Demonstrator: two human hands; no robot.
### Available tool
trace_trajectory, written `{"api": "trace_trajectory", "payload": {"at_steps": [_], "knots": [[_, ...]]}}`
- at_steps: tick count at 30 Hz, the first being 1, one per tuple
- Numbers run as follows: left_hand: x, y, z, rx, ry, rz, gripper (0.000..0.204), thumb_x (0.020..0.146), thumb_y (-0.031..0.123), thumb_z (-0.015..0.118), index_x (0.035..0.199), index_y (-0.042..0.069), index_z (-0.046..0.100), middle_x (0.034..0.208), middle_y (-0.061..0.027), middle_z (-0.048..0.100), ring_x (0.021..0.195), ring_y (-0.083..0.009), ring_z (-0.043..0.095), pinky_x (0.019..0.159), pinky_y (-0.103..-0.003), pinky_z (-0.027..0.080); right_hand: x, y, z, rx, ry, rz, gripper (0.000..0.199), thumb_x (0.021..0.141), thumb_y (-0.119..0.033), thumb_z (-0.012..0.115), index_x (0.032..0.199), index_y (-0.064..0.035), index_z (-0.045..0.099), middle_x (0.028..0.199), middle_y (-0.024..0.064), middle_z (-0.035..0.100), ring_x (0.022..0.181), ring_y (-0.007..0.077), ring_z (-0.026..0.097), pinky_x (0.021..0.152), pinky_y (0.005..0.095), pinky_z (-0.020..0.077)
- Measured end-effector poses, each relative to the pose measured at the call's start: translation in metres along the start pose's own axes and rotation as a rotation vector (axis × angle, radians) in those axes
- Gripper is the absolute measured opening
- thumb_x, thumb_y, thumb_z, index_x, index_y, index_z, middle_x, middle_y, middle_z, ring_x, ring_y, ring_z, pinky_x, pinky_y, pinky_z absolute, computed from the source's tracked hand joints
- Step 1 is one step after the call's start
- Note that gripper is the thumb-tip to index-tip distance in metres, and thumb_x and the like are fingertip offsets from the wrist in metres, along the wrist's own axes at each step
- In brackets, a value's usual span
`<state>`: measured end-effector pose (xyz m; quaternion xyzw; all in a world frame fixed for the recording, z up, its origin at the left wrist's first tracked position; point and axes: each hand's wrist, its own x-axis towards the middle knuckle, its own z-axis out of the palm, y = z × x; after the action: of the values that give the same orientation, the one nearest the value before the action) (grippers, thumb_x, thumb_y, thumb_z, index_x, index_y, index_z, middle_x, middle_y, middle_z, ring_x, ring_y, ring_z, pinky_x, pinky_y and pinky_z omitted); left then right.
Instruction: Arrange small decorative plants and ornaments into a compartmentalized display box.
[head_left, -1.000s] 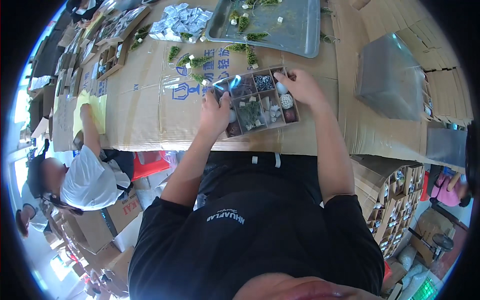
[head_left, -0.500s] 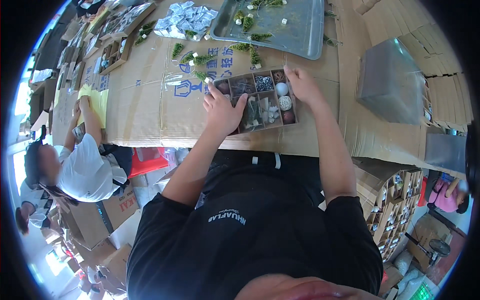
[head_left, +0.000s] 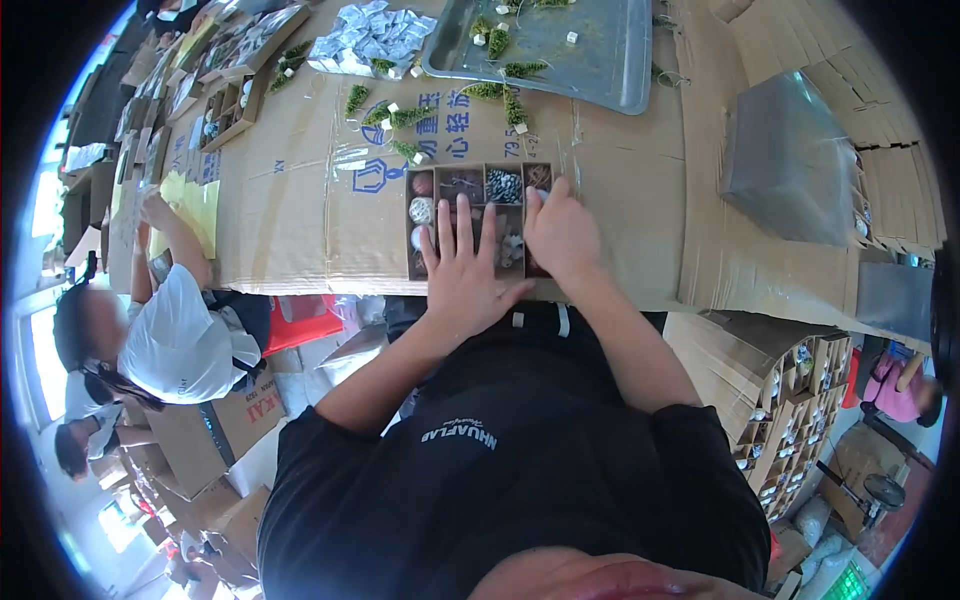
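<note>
head view: a divided cardboard box [head_left: 478, 200] of small ornaments sits near the front edge of the cardboard-covered table [head_left: 300, 200]. the left hand [head_left: 465, 270] lies flat on the box, fingers spread, gripping nothing. the right hand [head_left: 560, 235] rests on the box's right side, fingers curled loosely; whether it grips anything cannot be told. beyond lie small green sprigs [head_left: 400, 115] and a metal tray [head_left: 590, 60].

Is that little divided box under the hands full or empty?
Mostly full: the divided box shows small ornaments in its visible compartments. Both hands, left hand and right hand, hide the rest.
</note>
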<state>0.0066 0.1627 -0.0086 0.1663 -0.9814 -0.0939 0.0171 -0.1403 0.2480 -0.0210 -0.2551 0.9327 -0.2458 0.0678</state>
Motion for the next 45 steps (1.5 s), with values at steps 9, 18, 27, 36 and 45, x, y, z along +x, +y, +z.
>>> {"api": "trace_trajectory", "payload": {"at_steps": [9,18,27,36,45], "knots": [[-0.041,-0.203,-0.038,0.211,-0.122,-0.152,0.085,0.090,0.030,0.065,0.161,0.016,0.021,0.158,-0.0267,0.032,0.149,-0.0452,0.021,0.119,-0.062,0.014,-0.019,-0.058,0.093,0.646,-0.408,-0.358,0.022,0.091,-0.017,0.057,0.107,-0.0016,0.053,0.085,0.0234,0.069,0.082,0.0414,0.068,0.070,0.0521,0.0519],[-0.029,-0.123,-0.001,0.043,0.122,0.107,0.074,0.097,0.052,0.055,0.154,0.008,0.034,0.153,-0.0290,0.031,0.141,-0.0499,0.030,0.113,-0.062,0.027,-0.089,0.179,-0.069,0.343,0.321,-0.268,0.018,0.088,-0.021,0.067,0.099,-0.0068,0.065,0.092,0.0116,0.064,0.084,0.0326,0.063,0.072,0.0439,0.0515],[0.008,-0.048,0.036,-0.264,0.097,0.443,0.061,0.087,0.023,0.067,0.142,0.005,0.048,0.145,-0.0262,0.041,0.132,-0.0465,0.039,0.111,-0.058,0.028,-0.077,0.275,-0.345,-0.388,1.060,-0.027,0.016,0.089,-0.018,0.066,0.098,-0.0041,0.066,0.092,0.0142,0.067,0.089,0.0366,0.065,0.077,0.0446,0.0527],[0.042,0.042,0.045,-0.230,0.168,0.420,0.049,0.084,0.020,0.066,0.130,0.006,0.055,0.134,-0.0232,0.050,0.127,-0.0428,0.043,0.109,-0.055,0.032,0.044,0.422,-0.391,-0.723,0.226,0.368,0.032,0.081,-0.016,0.070,0.111,-0.0038,0.065,0.103,0.0197,0.070,0.098,0.0380,0.068,0.084,0.0481,0.0540],[0.038,0.026,0.049,-0.311,0.144,0.365,0.043,0.085,0.020,0.066,0.125,0.007,0.058,0.134,-0.0196,0.052,0.124,-0.0428,0.045,0.109,-0.054,0.034,0.009,0.432,-0.356,-0.511,0.504,-0.009,0.019,0.092,-0.011,0.058,0.110,-0.0062,0.061,0.107,0.0156,0.065,0.099,0.0381,0.064,0.082,0.0474,0.0524]]}}
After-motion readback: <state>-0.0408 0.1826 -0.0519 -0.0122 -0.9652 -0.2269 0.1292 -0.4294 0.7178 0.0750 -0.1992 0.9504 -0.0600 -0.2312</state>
